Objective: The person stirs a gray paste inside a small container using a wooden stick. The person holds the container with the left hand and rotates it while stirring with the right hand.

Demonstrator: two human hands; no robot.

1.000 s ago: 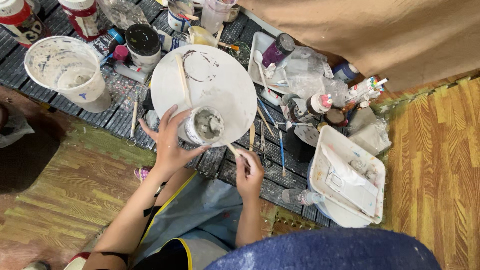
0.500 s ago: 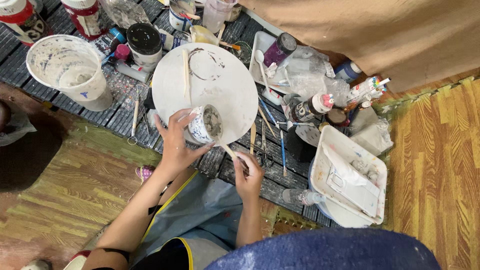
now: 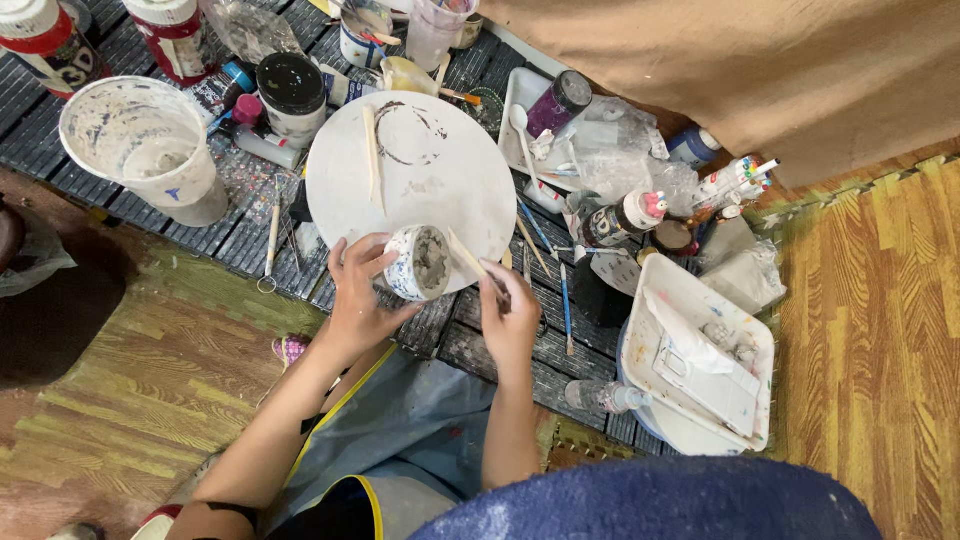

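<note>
The left hand grips a small cup, tilted over the edge of the round white board; the right hand pinches 1 wooden stick inside it. The grey paste, probably plaster, could spill. The cup looks white, blue-speckled, smeared.

Labelled tubs and bottles at the mat's far edge

Two red-and-white labelled tubs top left; dark-labelled bottle lying right of centre, purple one beyond.
</note>
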